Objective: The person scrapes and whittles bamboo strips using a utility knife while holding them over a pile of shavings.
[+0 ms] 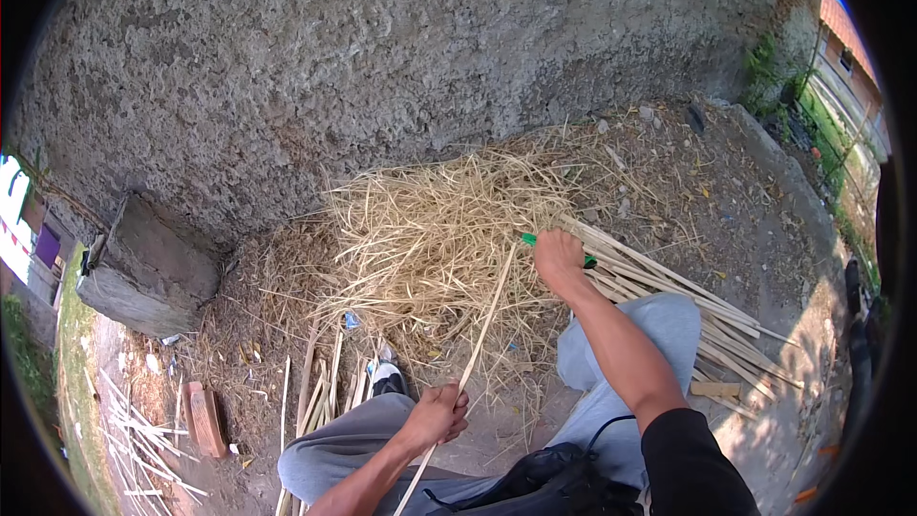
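Pale strip [489, 320] held slantwise, far end just beside a green tool [529, 239]

The strip runs between the knees from the near edge. The left hand [437, 413] has its fingers curled round it, apparently to steer it; the right hand [559, 258] is fisted on the tool, probably for a firm grip. Beyond, a shavings heap [420, 239] lies before the far wall [382, 57]. On the right, the raised knee [667, 325] partly blocks bundled sticks [740, 346]; on the left lies a brick [204, 419]

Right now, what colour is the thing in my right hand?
The thing in the right hand shows green, best in the head view.
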Demonstrator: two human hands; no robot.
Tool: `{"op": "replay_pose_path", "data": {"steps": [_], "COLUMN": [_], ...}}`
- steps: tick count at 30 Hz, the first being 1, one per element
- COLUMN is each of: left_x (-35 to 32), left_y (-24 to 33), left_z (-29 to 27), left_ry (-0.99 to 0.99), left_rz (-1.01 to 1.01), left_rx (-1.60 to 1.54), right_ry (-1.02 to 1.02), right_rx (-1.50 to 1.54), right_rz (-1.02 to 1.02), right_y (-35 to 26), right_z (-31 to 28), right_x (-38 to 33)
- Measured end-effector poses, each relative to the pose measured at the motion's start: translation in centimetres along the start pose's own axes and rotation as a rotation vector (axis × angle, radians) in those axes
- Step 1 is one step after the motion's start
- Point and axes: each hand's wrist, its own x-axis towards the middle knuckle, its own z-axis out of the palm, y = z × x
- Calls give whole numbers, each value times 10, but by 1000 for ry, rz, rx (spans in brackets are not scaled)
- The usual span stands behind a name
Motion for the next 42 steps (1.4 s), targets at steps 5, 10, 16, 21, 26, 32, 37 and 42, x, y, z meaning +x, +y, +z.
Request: {"op": "replay_pose_path", "data": {"steps": [5,10,16,21,26,32,37,42], "left_x": [7,18,28,31,29,2,0,4], "left_y": [7,16,20,19,17,6,3,14], "left_z": [-17,-10,-15,-11,0,0,1,-18], "left_ry": [75,139,132,164,258,68,65,327], "left_rz": [86,148,155,234,269,125,127,193], "left_rx": [16,37,-32,37,71,108,201,248], "right_ry": [41,64,-99,-1,25,88,157,118], "right_rx": [82,146,132,54,27,26,71,157], "right_rz": [76,-117,-398,-503,-452,-130,81,37], "right_y": [-6,-56,-78,-70,-69,-29,-4,-26], "right_z": [-4,-50,-43,-23,-10,-19,-11,-24], "right_x": [-6,-51,-94,-111,-100,-33,-10,-21]}}
